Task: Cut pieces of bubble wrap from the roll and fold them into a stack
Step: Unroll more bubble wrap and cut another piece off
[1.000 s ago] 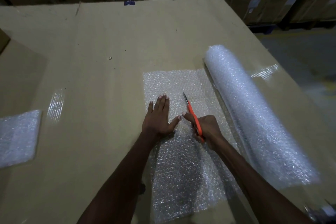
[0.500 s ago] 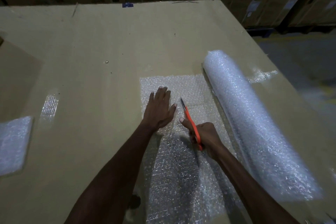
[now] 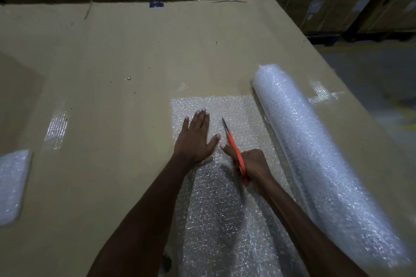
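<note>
Further along the cut than a second ago: scissors (image 3: 234, 148) advanced away from the near edge of the tabletop (image 3: 135, 56), blades now past the middle of the unrolled sheet (image 3: 238, 117), left hand (image 3: 195, 139) slid forward with them. Left hand open and flat, fingers spread, palm pressing the sheet down just left of the cut line. Right hand (image 3: 252, 167) closed around the orange handles, blade tips pointing toward the far edge, whether parted or together too small to tell. By the look of it, roughly half the width cut through, a short stretch of sheet left ahead of the blades before the piece comes free; folding not yet begun for this one. Roll (image 3: 315, 159) lying on the right side of the tabletop, parallel to the cut, thick and cylindrical, milky white, touching the sheet fed from it. Sheet thin, clear, pebbled with small bubbles, glinting in the dim light; behind the hands, toward the near edge, rumpled and lifted in soft waves. Tabletop plain brown cardboard, matte, speckled with a few dark marks. Folded piece (image 3: 12, 184) resting at the left edge, a rounded whitish pad, well apart from the hands.
</note>
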`<state>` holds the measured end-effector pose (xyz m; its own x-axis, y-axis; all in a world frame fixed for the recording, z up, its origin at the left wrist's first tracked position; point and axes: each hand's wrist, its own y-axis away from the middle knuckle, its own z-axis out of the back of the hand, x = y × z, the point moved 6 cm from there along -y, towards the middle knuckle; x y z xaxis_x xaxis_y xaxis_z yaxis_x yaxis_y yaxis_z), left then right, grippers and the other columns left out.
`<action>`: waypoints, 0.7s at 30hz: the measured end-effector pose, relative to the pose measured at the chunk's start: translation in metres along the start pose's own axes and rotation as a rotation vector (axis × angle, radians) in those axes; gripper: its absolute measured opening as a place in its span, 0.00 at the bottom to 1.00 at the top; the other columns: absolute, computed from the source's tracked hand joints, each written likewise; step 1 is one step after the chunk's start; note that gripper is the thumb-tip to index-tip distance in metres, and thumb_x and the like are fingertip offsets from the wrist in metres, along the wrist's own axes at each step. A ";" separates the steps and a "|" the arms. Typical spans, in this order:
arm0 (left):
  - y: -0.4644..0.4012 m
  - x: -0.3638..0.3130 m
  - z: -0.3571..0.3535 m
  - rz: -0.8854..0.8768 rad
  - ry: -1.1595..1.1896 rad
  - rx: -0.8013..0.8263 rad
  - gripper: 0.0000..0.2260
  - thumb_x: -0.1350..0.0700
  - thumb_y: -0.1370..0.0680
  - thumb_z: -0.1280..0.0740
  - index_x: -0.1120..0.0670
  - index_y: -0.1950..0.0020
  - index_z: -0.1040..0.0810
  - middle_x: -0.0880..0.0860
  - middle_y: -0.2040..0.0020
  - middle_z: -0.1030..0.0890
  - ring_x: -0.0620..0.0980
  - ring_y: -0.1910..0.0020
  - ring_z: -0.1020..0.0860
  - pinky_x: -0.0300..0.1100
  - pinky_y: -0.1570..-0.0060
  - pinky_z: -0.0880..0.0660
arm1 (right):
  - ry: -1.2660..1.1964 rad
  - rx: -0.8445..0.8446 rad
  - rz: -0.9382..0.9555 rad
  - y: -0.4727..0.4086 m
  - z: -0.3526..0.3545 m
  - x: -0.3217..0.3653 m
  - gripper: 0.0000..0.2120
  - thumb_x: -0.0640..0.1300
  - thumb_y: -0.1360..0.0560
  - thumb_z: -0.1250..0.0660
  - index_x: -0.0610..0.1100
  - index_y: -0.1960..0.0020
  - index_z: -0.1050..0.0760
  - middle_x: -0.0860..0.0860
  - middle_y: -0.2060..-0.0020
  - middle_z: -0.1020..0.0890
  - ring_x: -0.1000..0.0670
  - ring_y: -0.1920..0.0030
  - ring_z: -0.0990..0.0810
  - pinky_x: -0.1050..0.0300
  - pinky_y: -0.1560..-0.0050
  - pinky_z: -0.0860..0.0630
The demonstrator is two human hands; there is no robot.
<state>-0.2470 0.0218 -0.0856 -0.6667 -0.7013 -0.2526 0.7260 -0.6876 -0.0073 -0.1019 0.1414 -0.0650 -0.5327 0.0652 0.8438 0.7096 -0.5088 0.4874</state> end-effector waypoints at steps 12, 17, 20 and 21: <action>-0.002 0.001 -0.001 0.000 0.011 0.017 0.40 0.33 0.22 0.62 0.58 0.18 0.55 0.55 0.18 0.57 0.51 0.19 0.60 0.54 0.22 0.62 | -0.006 0.019 0.010 -0.017 -0.003 0.021 0.29 0.66 0.40 0.18 0.41 0.75 0.23 0.42 0.77 0.24 0.48 0.79 0.29 0.58 0.74 0.33; -0.002 0.001 -0.001 0.001 0.032 0.011 0.41 0.32 0.23 0.63 0.58 0.18 0.55 0.55 0.18 0.57 0.50 0.19 0.60 0.53 0.22 0.63 | 0.005 0.012 0.015 -0.021 -0.003 0.024 0.29 0.67 0.40 0.19 0.42 0.76 0.24 0.42 0.77 0.24 0.48 0.79 0.28 0.58 0.73 0.32; -0.002 0.001 0.000 0.001 0.035 0.001 0.41 0.32 0.23 0.62 0.58 0.18 0.54 0.55 0.18 0.55 0.50 0.19 0.58 0.52 0.23 0.63 | -0.027 0.032 0.010 -0.024 -0.005 0.028 0.28 0.64 0.38 0.18 0.43 0.78 0.25 0.42 0.77 0.25 0.47 0.79 0.29 0.59 0.74 0.33; -0.003 0.000 0.000 0.001 0.037 -0.001 0.41 0.32 0.23 0.62 0.59 0.18 0.53 0.55 0.18 0.55 0.50 0.19 0.58 0.52 0.23 0.63 | -0.034 0.037 0.009 -0.026 -0.006 0.029 0.28 0.63 0.37 0.18 0.43 0.77 0.25 0.41 0.77 0.26 0.48 0.79 0.30 0.59 0.74 0.34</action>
<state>-0.2492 0.0232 -0.0853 -0.6591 -0.6946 -0.2883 0.7270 -0.6866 -0.0080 -0.1387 0.1516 -0.0541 -0.5107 0.0905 0.8550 0.7312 -0.4774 0.4873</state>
